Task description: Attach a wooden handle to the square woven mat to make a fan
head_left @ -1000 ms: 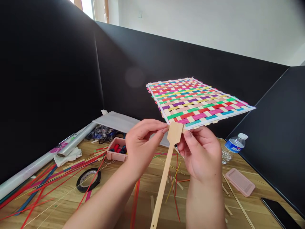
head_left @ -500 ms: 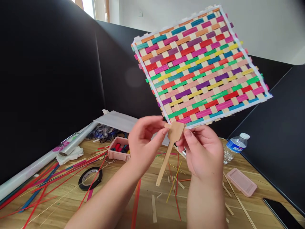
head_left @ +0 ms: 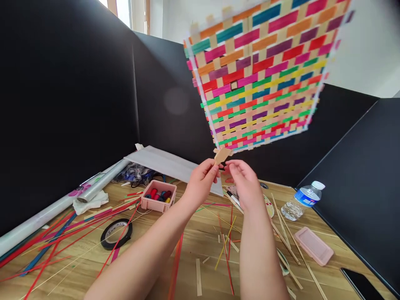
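Both hands, the left hand (head_left: 202, 180) and right hand (head_left: 245, 185), pinch the pale wooden paddle-shaped handle (head_left: 222, 155) at the bottom corner of the multicoloured woven strip mat (head_left: 259, 75), tilting it up at twelve o'clock above the wooden desk (head_left: 200, 246), seemingly to view its face

Up in the air is a woven panel (head_left: 262, 75) of flat strips, some bare pale wood, some dyed in matt colours, edged with white tape, and the small handle piece (head_left: 222, 155) below it is plain unfinished wood. The table (head_left: 93, 266) shows a smooth wood-grain top. There's a glossy black tape roll (head_left: 116, 234), pink plastic box (head_left: 158, 196), clear plastic bottle (head_left: 301, 201).
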The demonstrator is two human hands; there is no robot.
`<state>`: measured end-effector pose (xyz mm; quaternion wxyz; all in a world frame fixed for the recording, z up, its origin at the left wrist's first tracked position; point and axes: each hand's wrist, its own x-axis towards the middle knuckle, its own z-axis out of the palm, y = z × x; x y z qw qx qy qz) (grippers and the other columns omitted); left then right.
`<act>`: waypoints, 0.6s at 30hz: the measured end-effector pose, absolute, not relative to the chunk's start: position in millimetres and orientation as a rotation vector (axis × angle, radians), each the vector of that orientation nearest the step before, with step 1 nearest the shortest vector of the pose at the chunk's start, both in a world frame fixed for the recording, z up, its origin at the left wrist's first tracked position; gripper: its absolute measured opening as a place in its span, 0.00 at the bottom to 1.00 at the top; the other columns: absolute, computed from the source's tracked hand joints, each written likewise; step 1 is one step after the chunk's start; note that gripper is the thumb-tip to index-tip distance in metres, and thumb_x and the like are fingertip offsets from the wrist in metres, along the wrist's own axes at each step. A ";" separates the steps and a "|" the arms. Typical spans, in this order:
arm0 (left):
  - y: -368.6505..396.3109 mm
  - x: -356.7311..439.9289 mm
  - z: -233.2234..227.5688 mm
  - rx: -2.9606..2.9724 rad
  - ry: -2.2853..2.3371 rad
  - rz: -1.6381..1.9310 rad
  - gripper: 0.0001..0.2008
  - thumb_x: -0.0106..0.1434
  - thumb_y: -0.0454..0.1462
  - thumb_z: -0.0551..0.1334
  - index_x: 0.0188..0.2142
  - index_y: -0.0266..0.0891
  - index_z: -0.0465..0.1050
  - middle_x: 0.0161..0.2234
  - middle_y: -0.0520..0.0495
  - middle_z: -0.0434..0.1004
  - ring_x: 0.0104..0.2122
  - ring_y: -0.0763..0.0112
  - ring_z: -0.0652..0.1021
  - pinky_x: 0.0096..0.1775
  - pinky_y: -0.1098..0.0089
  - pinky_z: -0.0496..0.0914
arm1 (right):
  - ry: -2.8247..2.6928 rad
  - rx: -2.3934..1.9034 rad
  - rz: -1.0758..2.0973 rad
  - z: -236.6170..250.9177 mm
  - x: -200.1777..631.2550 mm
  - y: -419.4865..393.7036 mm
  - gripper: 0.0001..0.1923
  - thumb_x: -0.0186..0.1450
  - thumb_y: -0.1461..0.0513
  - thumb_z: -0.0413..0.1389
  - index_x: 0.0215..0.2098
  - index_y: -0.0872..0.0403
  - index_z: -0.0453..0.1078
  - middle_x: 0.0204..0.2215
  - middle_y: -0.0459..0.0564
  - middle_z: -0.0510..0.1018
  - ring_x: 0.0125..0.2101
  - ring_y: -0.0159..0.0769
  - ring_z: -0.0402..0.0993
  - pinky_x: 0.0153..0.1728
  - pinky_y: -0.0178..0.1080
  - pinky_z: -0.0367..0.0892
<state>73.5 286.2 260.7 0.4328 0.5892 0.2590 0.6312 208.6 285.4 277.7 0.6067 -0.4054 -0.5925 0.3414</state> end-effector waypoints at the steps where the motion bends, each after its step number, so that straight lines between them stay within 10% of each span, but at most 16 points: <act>1: 286.8 72.9 260.8 1.476 0.666 1.615 0.08 0.65 0.39 0.56 0.34 0.39 0.72 0.25 0.54 0.67 0.24 0.77 0.68 0.29 0.75 0.63 | -1.403 -0.975 0.825 276.6 207.8 286.7 0.17 0.60 0.49 0.60 0.39 0.53 0.72 0.33 0.48 0.77 0.35 0.36 0.74 0.30 0.35 0.68; 18: 308.6 72.1 246.4 1.040 0.662 1.466 0.15 0.58 0.45 0.63 0.38 0.34 0.75 0.22 0.55 0.63 0.18 0.82 0.60 0.21 0.77 0.52 | -1.459 -1.265 0.846 265.5 202.6 299.0 0.18 0.57 0.48 0.58 0.35 0.54 0.69 0.30 0.48 0.75 0.30 0.38 0.73 0.29 0.38 0.62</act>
